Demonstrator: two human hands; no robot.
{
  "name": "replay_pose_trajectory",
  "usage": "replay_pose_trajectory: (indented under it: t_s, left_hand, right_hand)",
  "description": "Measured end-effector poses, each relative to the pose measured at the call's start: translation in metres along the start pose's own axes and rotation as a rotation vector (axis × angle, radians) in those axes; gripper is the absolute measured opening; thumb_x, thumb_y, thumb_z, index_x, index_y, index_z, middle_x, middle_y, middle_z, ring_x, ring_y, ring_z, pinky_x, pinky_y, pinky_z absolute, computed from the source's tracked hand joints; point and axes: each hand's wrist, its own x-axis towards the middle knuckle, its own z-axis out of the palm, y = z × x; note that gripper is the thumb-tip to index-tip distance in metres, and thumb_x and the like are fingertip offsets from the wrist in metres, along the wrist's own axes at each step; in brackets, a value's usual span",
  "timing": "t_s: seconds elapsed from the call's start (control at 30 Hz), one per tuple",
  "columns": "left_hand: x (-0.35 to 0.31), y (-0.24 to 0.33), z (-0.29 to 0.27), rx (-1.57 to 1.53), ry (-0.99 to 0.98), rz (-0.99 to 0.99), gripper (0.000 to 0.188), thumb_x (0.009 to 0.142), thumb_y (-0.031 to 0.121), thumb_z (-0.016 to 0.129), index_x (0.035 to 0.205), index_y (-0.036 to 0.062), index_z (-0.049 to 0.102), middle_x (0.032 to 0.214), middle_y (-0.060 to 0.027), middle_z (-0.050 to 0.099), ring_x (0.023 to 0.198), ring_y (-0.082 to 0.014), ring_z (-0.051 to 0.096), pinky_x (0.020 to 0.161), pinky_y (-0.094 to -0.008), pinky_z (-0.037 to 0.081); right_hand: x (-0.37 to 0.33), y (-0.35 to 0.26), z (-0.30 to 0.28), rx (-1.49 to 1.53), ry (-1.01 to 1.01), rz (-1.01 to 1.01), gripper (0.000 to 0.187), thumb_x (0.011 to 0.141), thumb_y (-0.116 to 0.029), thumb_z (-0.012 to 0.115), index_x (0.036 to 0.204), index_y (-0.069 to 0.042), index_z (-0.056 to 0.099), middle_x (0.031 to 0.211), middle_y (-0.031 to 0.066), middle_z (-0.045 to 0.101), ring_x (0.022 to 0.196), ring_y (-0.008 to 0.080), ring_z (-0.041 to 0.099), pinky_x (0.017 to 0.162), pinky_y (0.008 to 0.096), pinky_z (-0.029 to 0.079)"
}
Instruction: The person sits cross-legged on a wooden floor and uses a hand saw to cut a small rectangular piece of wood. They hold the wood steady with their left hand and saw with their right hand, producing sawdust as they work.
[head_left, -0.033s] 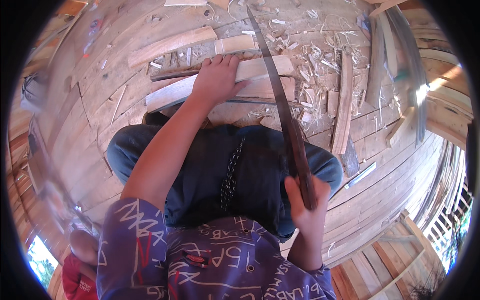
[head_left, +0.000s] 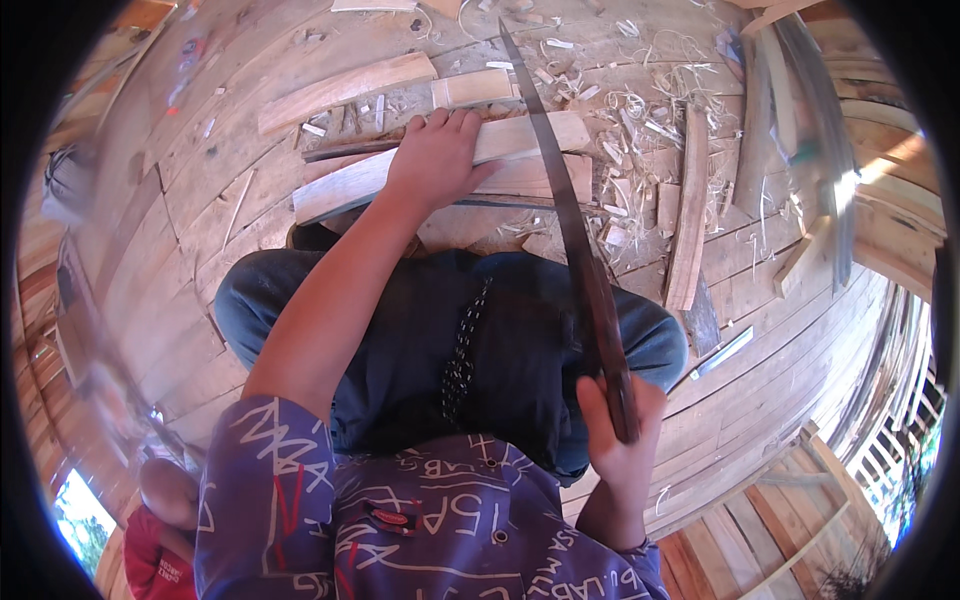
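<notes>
My left hand (head_left: 437, 155) is closed over a pale wooden board (head_left: 535, 135), its fingers curled over the far edge. The board lies across other wood pieces in front of my folded legs. In my right hand (head_left: 625, 430) is the dark brown handle of what looks like a handsaw (head_left: 562, 190). Its long, dark, tapering blade crosses the board near the right end, with the tip pointing away from me. Teeth cannot be made out, and whether the blade has entered the wood is unclear.
Wood shavings (head_left: 690, 80) and chips litter the plank floor (head_left: 770, 330). Loose boards lie beyond my work, such as a pale one (head_left: 345, 90), and a long strip (head_left: 688, 210) to the right. A person in a red shirt (head_left: 150, 550) is at lower left.
The saw and my right hand have shifted slightly toward my body. My left hand stays on the board.
</notes>
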Motion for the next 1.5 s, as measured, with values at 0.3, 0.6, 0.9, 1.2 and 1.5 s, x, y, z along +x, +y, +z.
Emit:
replay_pose_trajectory:
  t_s: [0.3, 0.6, 0.9, 1.2, 1.5]
  left_hand:
    - [-0.008, 0.000, 0.001, -0.011, -0.003, 0.004, 0.052, 0.083, 0.046, 0.058, 0.107, 0.0001, 0.052, 0.101, -0.0127, 0.058, 0.098, -0.0287, 0.054, 0.083, -0.0413, 0.041]
    - [-0.002, 0.002, 0.004, 0.007, 0.063, 0.034, 0.054, 0.083, 0.047, 0.059, 0.107, -0.0012, 0.052, 0.096, -0.0125, 0.058, 0.096, -0.0289, 0.055, 0.082, -0.0411, 0.042]
    - [-0.002, 0.000, 0.001, -0.003, 0.045, 0.011, 0.054, 0.083, 0.047, 0.058, 0.107, -0.0008, 0.052, 0.099, -0.0128, 0.059, 0.098, -0.0286, 0.054, 0.084, -0.0415, 0.042]
    - [-0.004, -0.001, 0.000, -0.025, -0.020, -0.028, 0.054, 0.083, 0.046, 0.058, 0.109, -0.0007, 0.051, 0.102, -0.0136, 0.058, 0.100, -0.0284, 0.054, 0.086, -0.0410, 0.041]
    - [-0.001, 0.000, 0.001, -0.015, -0.008, -0.018, 0.056, 0.083, 0.046, 0.058, 0.113, -0.0012, 0.051, 0.103, -0.0135, 0.059, 0.101, -0.0286, 0.054, 0.086, -0.0419, 0.042]
  right_hand:
    - [0.041, -0.011, 0.021, 0.045, -0.038, -0.011, 0.027, 0.083, -0.002, 0.062, 0.062, 0.000, 0.047, 0.049, 0.0011, 0.042, 0.047, 0.0039, 0.033, 0.041, 0.0269, 0.024]
    - [0.024, -0.005, 0.005, 0.074, -0.010, 0.076, 0.027, 0.081, -0.004, 0.065, 0.061, 0.000, 0.047, 0.048, 0.0007, 0.043, 0.047, 0.0045, 0.035, 0.042, 0.0258, 0.025]
    - [-0.011, -0.007, -0.014, 0.018, -0.018, 0.037, 0.028, 0.081, -0.004, 0.064, 0.060, 0.000, 0.047, 0.049, 0.0006, 0.043, 0.047, 0.0042, 0.035, 0.042, 0.0261, 0.026]
    - [0.024, -0.012, 0.005, -0.001, -0.037, 0.011, 0.028, 0.080, -0.003, 0.064, 0.059, 0.000, 0.046, 0.049, 0.0006, 0.043, 0.047, 0.0040, 0.035, 0.042, 0.0260, 0.025]
    - [0.037, -0.008, 0.006, 0.040, -0.029, 0.079, 0.027, 0.082, -0.003, 0.063, 0.061, -0.001, 0.048, 0.049, 0.0001, 0.043, 0.047, 0.0039, 0.034, 0.042, 0.0255, 0.024]
